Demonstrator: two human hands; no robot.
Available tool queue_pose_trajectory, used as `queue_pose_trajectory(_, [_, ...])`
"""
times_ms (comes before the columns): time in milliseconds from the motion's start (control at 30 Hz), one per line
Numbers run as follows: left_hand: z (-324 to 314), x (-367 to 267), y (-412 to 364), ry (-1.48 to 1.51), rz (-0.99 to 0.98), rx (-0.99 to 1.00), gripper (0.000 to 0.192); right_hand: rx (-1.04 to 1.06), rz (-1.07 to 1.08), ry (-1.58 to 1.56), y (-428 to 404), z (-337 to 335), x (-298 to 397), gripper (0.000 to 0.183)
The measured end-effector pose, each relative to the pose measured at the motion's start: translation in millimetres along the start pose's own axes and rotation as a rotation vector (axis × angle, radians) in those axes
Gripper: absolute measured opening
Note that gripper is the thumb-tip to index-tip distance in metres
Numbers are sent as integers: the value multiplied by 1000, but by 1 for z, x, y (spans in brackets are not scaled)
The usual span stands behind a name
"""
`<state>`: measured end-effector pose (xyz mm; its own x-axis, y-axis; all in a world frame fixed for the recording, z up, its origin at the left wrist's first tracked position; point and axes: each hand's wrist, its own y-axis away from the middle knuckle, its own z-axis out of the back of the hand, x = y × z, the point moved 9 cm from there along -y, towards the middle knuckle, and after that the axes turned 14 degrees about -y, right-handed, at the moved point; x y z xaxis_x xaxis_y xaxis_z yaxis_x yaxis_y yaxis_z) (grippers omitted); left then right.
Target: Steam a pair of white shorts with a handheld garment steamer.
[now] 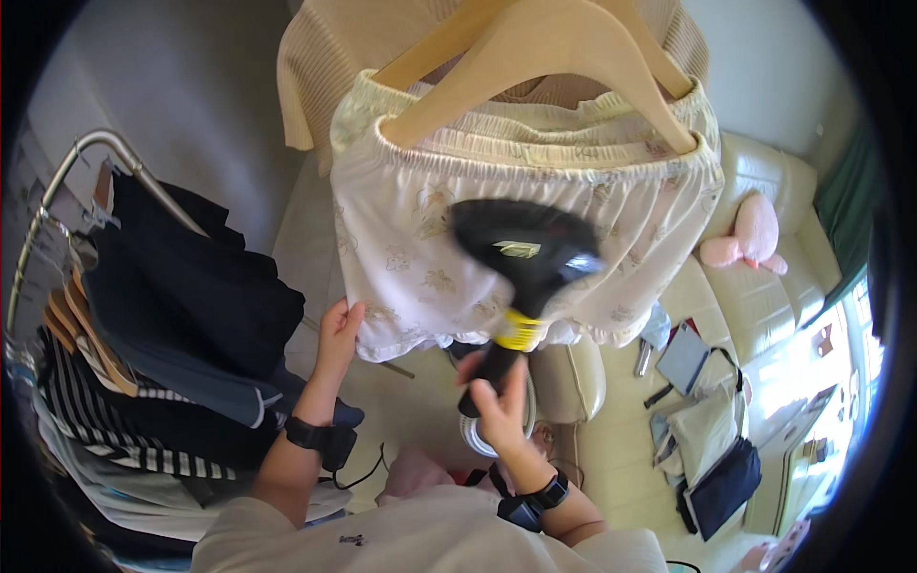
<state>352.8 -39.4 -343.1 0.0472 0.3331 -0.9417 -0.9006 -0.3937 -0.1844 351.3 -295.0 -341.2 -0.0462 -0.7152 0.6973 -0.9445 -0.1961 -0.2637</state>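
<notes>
White elastic-waist shorts (401, 258) with a faint printed pattern hang before me on a wooden hanger (566, 43). My left hand (339, 331) pinches their lower left edge between thumb and fingers. In my right hand (501, 401) is the handle of a black garment steamer head (526, 243) with a yellow ring. The steamer head lies over the middle of the shorts' front and is blurred; whether it touches the cloth I cannot tell. A pale ribbed hose (531, 408) shows behind my right hand.
A metal clothes rack (107, 136) with dark garments (186, 286) stands on the left. Behind the shorts hangs a beige ribbed garment (315, 79). On the right are a cream sofa (745, 301), a pink plush toy (756, 229) and several bags (723, 480).
</notes>
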Motion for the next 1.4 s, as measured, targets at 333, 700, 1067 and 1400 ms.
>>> queue_pose_trajectory(333, [25,11,24,-58,131,68,19,56,-435,254,53,-25,-109,34])
queue_pose_trajectory(700, [16,11,39,-65,96,53,26,-477,50,-138,-33,46,-17,23])
queue_pose_trajectory(1067, [7,-9,63,-40,33,-3,25,-17,-266,426,52,11,-77,23])
queue_pose_trajectory(1400, [13,-7,71,-131,40,-41,27,-244,33,80,-41,16,12,16])
